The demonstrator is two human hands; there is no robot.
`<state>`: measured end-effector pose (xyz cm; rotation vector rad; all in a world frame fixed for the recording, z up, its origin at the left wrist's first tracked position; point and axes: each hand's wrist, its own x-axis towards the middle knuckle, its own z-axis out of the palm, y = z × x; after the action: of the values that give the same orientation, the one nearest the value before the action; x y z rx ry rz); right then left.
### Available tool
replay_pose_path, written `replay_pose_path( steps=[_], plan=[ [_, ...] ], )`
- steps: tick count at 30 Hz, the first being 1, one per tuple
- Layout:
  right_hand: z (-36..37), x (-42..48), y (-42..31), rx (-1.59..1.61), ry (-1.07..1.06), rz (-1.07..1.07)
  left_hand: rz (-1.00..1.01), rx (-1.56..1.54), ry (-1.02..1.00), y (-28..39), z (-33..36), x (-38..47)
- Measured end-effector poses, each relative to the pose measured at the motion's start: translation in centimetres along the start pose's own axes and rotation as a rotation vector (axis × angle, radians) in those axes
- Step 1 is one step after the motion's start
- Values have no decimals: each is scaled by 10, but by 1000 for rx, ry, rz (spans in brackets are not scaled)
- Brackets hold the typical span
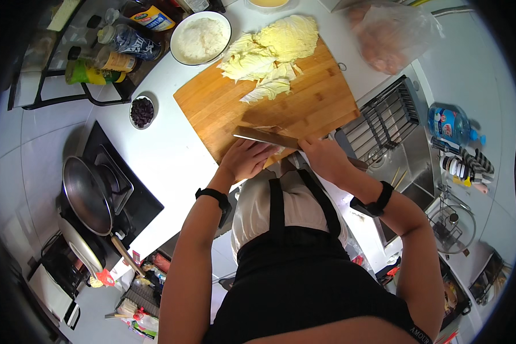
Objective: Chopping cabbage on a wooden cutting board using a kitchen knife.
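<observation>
My right hand (pixel 324 159) grips a kitchen knife (pixel 268 137) low on a wooden cutting board (pixel 309 105). Its broad blade points left, and the handle's end shows past my wrist. Close against the blade is my left hand (pixel 247 159), fingers bent down at the board's near edge. A pale bit of food (pixel 280 150) peeks out by those fingertips; most of what lies under them is hidden. Yellow-white napa cabbage leaves (pixel 271 53) are heaped at the far side of the board, apart from both hands.
A bowl of white rice (pixel 201 38) and a small bowl of dark chopped food (pixel 142 112) stand on the left. Beyond them are sauce bottles (pixel 133 43). A frying pan (pixel 88 195) sits on the stove. At right are a sink (pixel 417 172) and a plastic bag (pixel 387 38).
</observation>
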<state>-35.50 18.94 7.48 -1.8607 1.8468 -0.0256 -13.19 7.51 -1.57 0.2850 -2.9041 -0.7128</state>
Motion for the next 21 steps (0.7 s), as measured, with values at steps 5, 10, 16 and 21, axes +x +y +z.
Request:
replay_pose_path(
  steps=[5,10,16,21],
  plan=[
    [7,-2,6,-71,2,-37,-25,-39,-12,0,0,-1],
    [8,0,9,-68,15,-72,-28,-67,-7,-3,3,-3],
    [3,2,7,-8,-16,-33,-48,-90,-35,-4,3,-3],
    [1,5,5,-23,-36,-42,-48,-85,-55,-5,2,-3]
  ],
)
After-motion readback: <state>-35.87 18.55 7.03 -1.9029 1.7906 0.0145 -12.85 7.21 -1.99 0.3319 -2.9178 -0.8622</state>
